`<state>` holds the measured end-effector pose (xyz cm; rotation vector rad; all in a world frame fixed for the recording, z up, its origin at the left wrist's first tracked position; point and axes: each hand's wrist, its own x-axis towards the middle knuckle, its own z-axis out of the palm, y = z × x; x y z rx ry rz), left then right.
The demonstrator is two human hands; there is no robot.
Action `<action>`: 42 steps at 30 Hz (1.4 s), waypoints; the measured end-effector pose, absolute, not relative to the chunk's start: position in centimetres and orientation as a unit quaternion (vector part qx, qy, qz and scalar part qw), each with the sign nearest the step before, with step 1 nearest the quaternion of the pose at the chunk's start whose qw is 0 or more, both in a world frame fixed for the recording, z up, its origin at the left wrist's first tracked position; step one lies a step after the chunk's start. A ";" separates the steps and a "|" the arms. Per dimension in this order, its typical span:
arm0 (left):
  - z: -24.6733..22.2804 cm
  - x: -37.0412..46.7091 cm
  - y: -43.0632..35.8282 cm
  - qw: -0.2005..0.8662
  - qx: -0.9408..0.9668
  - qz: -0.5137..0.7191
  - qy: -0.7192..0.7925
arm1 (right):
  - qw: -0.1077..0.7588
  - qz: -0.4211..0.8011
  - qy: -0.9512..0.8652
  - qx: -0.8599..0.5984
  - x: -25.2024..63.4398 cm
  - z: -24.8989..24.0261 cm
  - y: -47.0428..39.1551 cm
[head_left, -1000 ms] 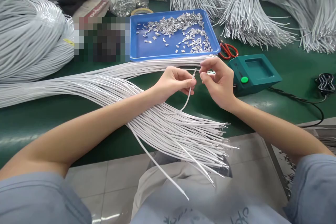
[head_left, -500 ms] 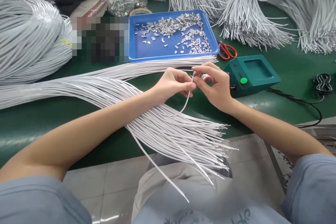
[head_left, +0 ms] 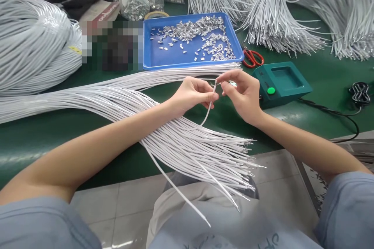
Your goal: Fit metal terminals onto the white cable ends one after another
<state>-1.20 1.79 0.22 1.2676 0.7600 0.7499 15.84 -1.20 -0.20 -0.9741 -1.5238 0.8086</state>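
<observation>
My left hand [head_left: 195,94] is closed, pinching a single white cable [head_left: 208,113] just below its upper end. This cable stands upright between the fingers and curves down toward the bundle. Close on the right, my right hand [head_left: 243,92] has bent fingers, its index fingertip at the cable's bare tip [head_left: 216,81]. The right thumb lies slightly apart from the cable, and anything small in those fingers is too fine to make out. Under my left forearm spreads a bundle of white cables [head_left: 187,144], its stripped metal ends fanned out toward the table's front edge.
A blue tray [head_left: 166,62] holds many small metal terminals. Red-handled scissors [head_left: 253,58] lie beside it, near a green device [head_left: 288,85] with a green button and a black cord. Coiled cable [head_left: 35,46] stands left. More cable bundles [head_left: 283,19] and bags of metal parts [head_left: 134,4] lie behind.
My right thumb has drawn back to the right from the cable, while the index fingertip stays at its tip. My left hand keeps its pinch almost unmoved.
</observation>
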 end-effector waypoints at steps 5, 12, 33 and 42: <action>0.1 -1.2 1.8 0.670 0.574 0.337 0.330 | 0.540 0.426 -0.598 -0.412 15.9 0.1 -0.7; 0.0 -1.1 1.7 0.645 0.591 0.344 0.340 | 0.530 0.428 -0.599 -0.421 15.9 0.5 -0.6; -0.1 -1.1 1.8 0.673 0.557 0.386 0.297 | 0.521 0.340 -0.666 -0.412 16.4 -0.2 -0.4; -0.4 -1.0 1.7 0.618 0.599 0.415 0.294 | 0.537 0.367 -0.653 -0.387 16.3 0.2 -0.9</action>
